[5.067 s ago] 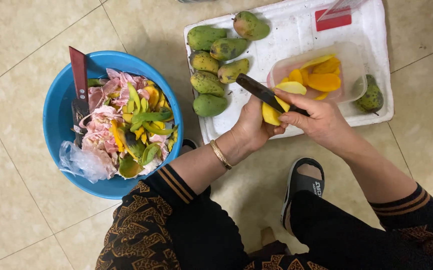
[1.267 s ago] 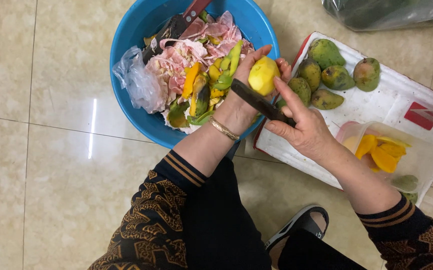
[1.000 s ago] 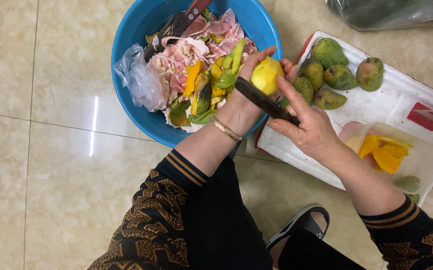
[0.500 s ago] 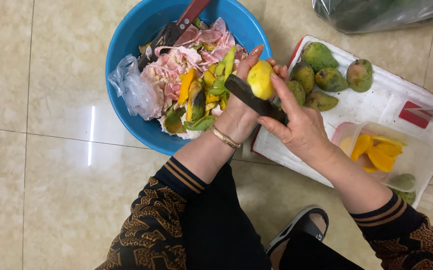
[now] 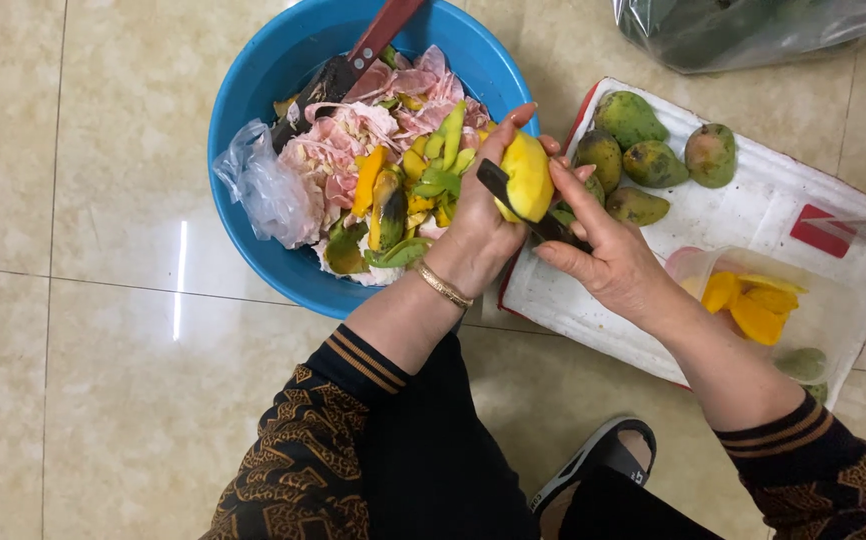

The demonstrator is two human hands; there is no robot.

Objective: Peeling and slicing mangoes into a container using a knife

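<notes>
Overall, the blue basin (image 5: 253,120) at 11 o'clock is the largest container; it holds pink scraps, green and yellow mango peelings (image 5: 423,175), a crumpled clear plastic bag (image 5: 263,190) and a red-handled cleaver (image 5: 353,65) leaning on the rim, its handle cut off at the top edge. At 3 o'clock lies a white foam tray (image 5: 753,210) carrying four unpeeled green mangoes (image 5: 631,118). A clear plastic tub (image 5: 833,310) at 4 o'clock on that tray contains yellow mango pieces (image 5: 753,305); further green fruit beyond it is partly hidden by the tub wall. A clear bag (image 5: 753,30) at 1 o'clock is cut off; its dark contents cannot be made out. Centrally, just over the basin's right rim, the left hand (image 5: 478,235), wearing a gold bangle (image 5: 443,287), is wrapped around a peeled yellow mango (image 5: 528,178). The right hand (image 5: 608,255) grips a dark knife (image 5: 513,195) whose blade rests against the fruit; the handle is hidden in the closed fingers.
</notes>
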